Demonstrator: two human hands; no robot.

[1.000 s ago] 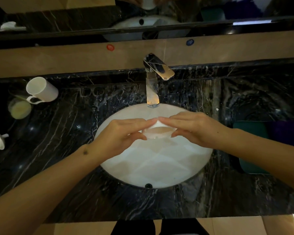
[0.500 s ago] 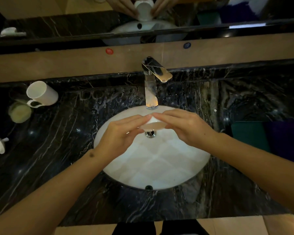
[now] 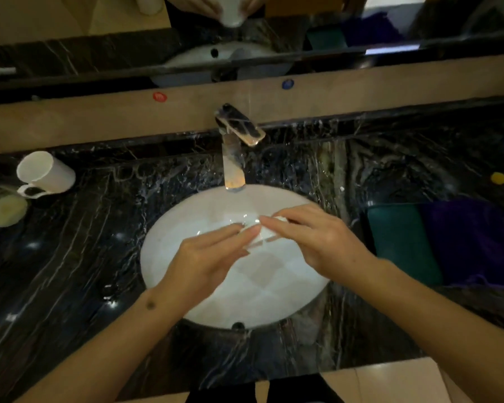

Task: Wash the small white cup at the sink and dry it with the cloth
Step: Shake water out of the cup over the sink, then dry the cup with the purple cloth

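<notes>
Cup point(image 3: 263, 234) | between left hand point(image 3: 207, 258), right hand point(image 3: 317, 242) | over sink point(image 3: 169, 251)

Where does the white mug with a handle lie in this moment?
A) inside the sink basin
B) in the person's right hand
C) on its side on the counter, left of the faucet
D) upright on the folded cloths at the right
C: the white mug lies tipped on its side on the dark marble counter, far left of the faucet, beside a yellowish round object.
</notes>
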